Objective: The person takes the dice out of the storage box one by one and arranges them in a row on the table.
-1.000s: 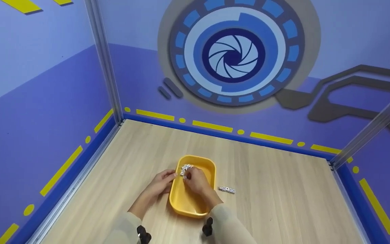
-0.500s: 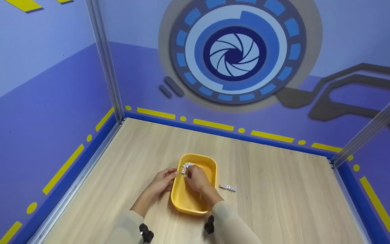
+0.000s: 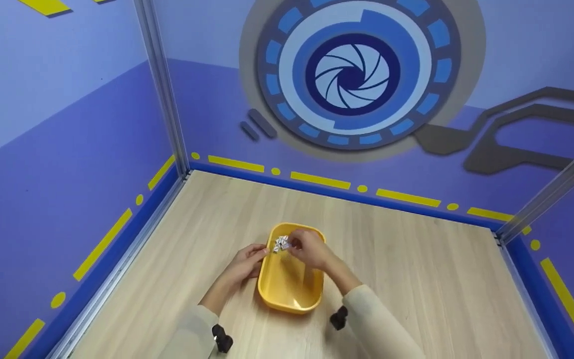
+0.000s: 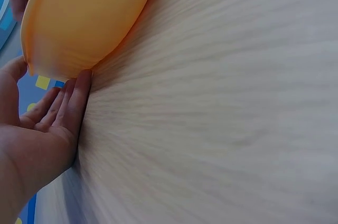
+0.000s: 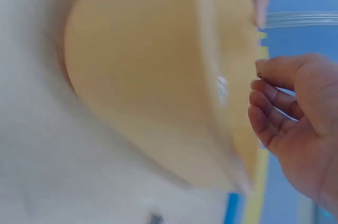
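Silver-white pieces [image 3: 280, 243] in yellow tray [image 3: 289, 288], just left of right hand [image 3: 311, 248] (nearer); its curled fingers' grip unclear. Left hand [image 3: 242, 264] grips tray.

One yellow rounded-rectangular plastic tray [image 3: 293, 291], one pale wood-grain desk [image 3: 416, 279], one crinkled silver-white clump [image 3: 280, 244], piece count unclear. Two bare human grips [image 3: 242, 264] [image 3: 311, 248], two cream cloth sleeves [image 3: 190, 331] [image 3: 379, 321], two black wrist devices [image 3: 222, 339] [image 3: 339, 318]. One small dark blurred item [image 5: 155, 218].
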Tool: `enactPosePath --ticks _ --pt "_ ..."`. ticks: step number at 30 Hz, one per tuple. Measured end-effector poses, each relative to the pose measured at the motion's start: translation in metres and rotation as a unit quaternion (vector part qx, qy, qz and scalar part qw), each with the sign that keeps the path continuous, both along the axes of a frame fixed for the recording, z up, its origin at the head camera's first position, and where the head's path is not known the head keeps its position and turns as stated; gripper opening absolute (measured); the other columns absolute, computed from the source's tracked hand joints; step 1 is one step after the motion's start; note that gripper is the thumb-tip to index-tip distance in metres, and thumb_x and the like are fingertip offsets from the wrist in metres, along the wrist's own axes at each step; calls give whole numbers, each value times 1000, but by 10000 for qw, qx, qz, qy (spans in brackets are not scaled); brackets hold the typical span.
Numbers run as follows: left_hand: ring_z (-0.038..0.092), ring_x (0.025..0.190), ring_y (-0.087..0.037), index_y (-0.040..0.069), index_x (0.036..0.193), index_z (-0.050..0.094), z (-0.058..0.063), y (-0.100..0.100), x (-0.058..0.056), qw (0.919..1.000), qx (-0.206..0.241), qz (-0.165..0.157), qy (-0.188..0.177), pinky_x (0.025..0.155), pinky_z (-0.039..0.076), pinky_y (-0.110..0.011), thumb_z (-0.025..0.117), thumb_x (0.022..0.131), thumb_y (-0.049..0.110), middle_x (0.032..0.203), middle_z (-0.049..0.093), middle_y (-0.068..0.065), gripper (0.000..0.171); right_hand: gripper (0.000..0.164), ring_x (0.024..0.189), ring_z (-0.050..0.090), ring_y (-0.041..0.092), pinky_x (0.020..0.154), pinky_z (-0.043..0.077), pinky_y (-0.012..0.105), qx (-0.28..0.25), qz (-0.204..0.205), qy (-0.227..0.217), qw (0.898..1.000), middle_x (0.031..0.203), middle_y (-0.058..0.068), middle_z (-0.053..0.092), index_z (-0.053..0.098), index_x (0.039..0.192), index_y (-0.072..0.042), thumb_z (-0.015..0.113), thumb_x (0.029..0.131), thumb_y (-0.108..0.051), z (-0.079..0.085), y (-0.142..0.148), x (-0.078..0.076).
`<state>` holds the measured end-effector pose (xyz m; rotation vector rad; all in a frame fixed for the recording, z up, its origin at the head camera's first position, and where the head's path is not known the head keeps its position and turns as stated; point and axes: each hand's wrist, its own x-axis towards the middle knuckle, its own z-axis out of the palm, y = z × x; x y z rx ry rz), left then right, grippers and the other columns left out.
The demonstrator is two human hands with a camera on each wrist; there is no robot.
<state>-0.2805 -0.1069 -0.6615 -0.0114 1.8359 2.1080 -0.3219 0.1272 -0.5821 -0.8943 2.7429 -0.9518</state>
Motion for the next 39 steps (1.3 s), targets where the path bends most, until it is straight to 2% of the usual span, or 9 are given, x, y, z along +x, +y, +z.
enactPosePath --ticks 4,9,13,17,22,29,36,39 --pt "64 114 -32 4 141 47 1 0 0 10000 -2 28 0 85 58 -39 63 97 41 134 58 -18 60 9 84 60 13 74 55 28 -301 -113 89 9994 94 -1 64 69 101 -10 70 93 -14 16 33 0" --pt "65 113 -29 6 140 49 2 1 -1 9998 -139 109 -31 83 58 -37 63 97 43 133 59 -15 58 9 85 61 14 73 56 30 -576 -251 384 9973 94 2 64 69 99 -9 72 91 -8 15 82 0" --pt "65 113 -28 8 140 50 4 0 -4 9997 -220 70 7 84 58 -36 61 98 42 133 59 -15 55 10 82 61 16 72 57 33 -573 -637 522 9949 91 2 64 68 96 -8 73 88 -6 5 118 5" --pt "65 113 -28 8 139 50 5 -2 -3 9995 -294 136 46 84 58 -36 61 98 42 132 60 -15 54 10 83 60 16 73 55 32 -374 -1102 234 9929 91 0 63 68 96 -11 73 88 -8 -14 146 14" --pt "65 113 -28 8 140 49 4 -3 -1 9996 -263 83 -3 84 58 -36 59 99 40 133 59 -15 53 13 83 59 14 71 52 29 -208 -1476 11 9888 90 -1 63 69 94 -13 75 85 -5 -40 175 30" --pt "66 111 -27 8 140 50 3 -1 1 9997 -234 95 -56 82 59 -36 61 98 42 133 59 -15 54 12 81 57 15 67 50 27 -214 -1544 -154 9877 90 -1 62 70 94 -14 77 86 -7 -60 189 45" --pt "64 114 -31 6 141 49 3 -3 2 10000 73 -48 -27 85 58 -38 62 97 42 135 58 -17 58 13 76 55 15 61 48 24 -235 -1537 -215 9876 87 1 60 71 93 -14 77 85 -6 -66 185 51" --pt "64 115 -30 6 140 49 2 -3 2 10000 22 -6 -55 85 58 -37 61 98 41 134 58 -16 57 13 76 55 15 61 47 24 -250 -1543 -245 9874 87 1 60 71 93 -14 78 84 -6 -67 183 52"
